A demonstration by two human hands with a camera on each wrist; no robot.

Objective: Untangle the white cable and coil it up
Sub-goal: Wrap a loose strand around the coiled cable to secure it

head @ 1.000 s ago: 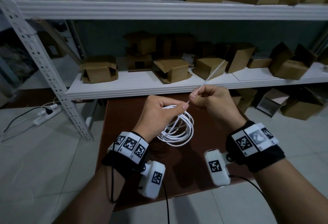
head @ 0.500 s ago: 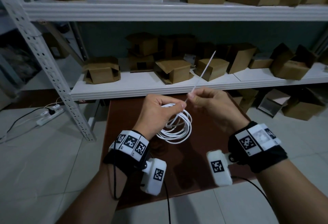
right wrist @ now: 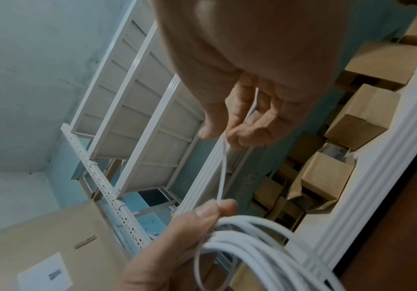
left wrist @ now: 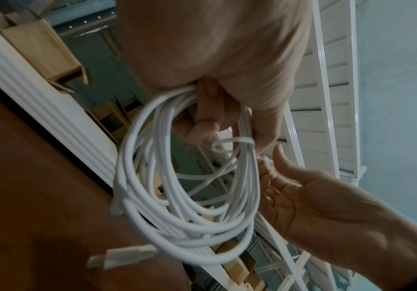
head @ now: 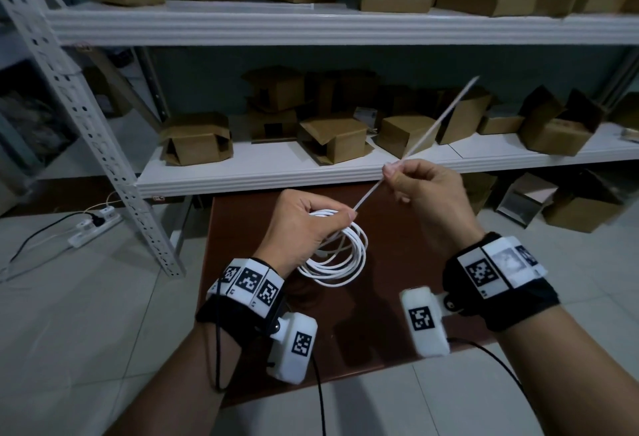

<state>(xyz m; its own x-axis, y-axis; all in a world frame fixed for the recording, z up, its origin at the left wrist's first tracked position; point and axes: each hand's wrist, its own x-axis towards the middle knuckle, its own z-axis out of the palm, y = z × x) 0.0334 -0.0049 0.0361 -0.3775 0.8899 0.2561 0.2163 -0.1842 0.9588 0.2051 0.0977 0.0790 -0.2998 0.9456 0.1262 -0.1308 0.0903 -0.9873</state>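
Note:
The white cable hangs as a coil of several loops from my left hand, which grips its top above the brown table. A thin white tie strip runs from that grip up to the right. My right hand pinches the strip between thumb and forefinger, and the free tail sticks out past it. In the left wrist view the strip makes a small loop around the cable bundle, and a USB plug dangles below. In the right wrist view the strip is taut between both hands.
The brown table stands under my hands. Behind it is a white shelf with several cardboard boxes. A perforated metal upright leans at the left. A power strip lies on the tiled floor.
My right hand has moved up and to the right, drawing the tie strip further out from the left hand's grip. The coil stays in the left hand.

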